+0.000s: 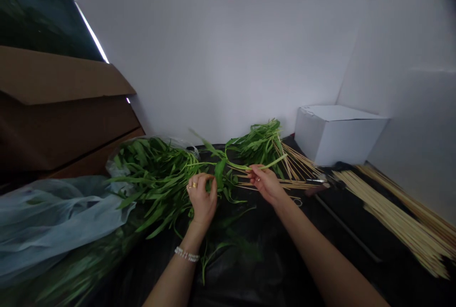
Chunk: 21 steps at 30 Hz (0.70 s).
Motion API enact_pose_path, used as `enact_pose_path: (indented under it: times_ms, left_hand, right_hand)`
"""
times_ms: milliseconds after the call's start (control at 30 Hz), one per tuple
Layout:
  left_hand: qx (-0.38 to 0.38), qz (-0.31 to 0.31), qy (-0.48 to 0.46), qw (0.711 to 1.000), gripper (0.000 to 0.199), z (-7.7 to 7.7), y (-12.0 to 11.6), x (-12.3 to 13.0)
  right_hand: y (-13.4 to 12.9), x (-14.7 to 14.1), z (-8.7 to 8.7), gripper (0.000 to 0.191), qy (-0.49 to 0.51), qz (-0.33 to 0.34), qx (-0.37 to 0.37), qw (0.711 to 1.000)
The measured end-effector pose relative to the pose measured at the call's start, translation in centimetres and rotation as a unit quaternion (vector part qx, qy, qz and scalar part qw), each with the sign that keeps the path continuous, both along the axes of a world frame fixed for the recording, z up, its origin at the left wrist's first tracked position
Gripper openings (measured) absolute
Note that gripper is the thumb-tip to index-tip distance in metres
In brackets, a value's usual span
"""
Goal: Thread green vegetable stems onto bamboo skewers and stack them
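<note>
Right hand pinching green stem, left hand half-curled beside leaves

We see dim, cool light, a glaring slit at upper left, black sheeting in deep shadow, blurred leaves at lower left, and stretched edges.

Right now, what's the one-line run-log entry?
right hand: pinching green stem | left hand: beside leaf, grip unclear | right side: pale sticks

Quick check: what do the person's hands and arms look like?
The left hand wears gold rings, with a pale beaded bracelet at the wrist. Any ring on the right hand is too blurred to confirm. No gloves or sleeves show.
</note>
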<state>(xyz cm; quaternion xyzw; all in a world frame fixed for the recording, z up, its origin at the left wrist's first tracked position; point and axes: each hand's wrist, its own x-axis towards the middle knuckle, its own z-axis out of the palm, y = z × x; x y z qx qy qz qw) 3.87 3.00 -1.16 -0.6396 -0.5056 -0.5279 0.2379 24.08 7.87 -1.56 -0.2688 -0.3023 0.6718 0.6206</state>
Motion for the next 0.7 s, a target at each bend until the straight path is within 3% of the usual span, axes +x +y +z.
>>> enact_pose_path:
  times_ms: [367,700]
  left_hand:
    - [0.007,-0.030,0.000,1.000,0.011,0.07,-0.16,0.22]
    - [-0.018,-0.076,0.060,0.995,0.017,0.31,-0.67,0.82]
  right_hand:
    - [0.11,0.43,0.09,0.030,0.058,0.066,-0.027,0.996]
    - [-0.19,0.30,0.03,0.028,0.012,0.077,-0.016,0.997]
